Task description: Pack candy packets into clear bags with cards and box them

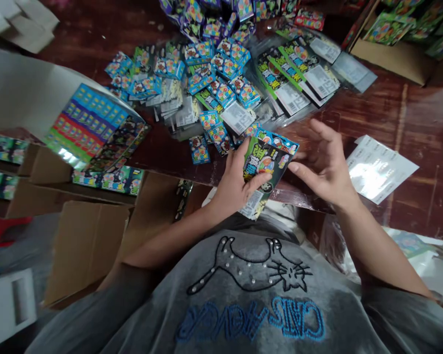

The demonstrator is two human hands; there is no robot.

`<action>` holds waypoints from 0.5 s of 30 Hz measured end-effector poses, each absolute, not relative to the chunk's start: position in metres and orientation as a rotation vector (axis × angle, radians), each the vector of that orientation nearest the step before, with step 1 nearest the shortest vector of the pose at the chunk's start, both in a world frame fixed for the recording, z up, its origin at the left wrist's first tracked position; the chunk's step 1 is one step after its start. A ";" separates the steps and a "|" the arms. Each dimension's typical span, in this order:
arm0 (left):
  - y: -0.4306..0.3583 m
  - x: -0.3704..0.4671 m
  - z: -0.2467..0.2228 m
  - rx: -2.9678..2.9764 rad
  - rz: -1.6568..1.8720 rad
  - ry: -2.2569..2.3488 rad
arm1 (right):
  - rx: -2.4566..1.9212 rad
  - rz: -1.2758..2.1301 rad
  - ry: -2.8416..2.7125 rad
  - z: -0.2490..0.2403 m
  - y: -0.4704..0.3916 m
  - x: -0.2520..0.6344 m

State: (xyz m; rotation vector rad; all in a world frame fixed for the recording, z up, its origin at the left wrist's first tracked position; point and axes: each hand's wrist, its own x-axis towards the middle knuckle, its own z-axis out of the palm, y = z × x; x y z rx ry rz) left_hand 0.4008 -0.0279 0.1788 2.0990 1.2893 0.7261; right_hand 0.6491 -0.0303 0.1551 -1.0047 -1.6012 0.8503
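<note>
My left hand [236,184] grips a black-and-green printed packet [268,164], its thumb lying across the front. The packet tilts over the table's near edge. Just behind its top edge shows a blue printed box [280,141]; whether it is inside the packet or behind it I cannot tell. My right hand [323,167] is open beside the packet's right corner, fingers spread and thumb near the corner. Straight beyond my hands lie several small blue boxes [221,91] in a loose pile, some resting on flat packets. More black-and-green packets [291,73] lie fanned out at the pile's right.
Purple boxes [206,19] are heaped at the back. A sheet of labels [380,167] lies on the right of the table [391,113]. A colourful stack of printed display boxes [96,128] stands left. Open cartons [84,246] sit below left; another carton [391,59] is back right.
</note>
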 end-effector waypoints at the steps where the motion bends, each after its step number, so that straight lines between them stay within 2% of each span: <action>1: -0.029 0.403 0.176 2.066 0.754 1.250 | -1.004 0.873 -1.582 0.153 -0.031 0.649; 10: -0.036 0.397 0.156 1.731 0.760 0.976 | -1.167 0.694 -1.689 0.136 -0.035 0.635; 15: -0.029 0.386 0.157 1.674 0.744 0.894 | -1.058 0.959 -1.620 0.133 -0.039 0.629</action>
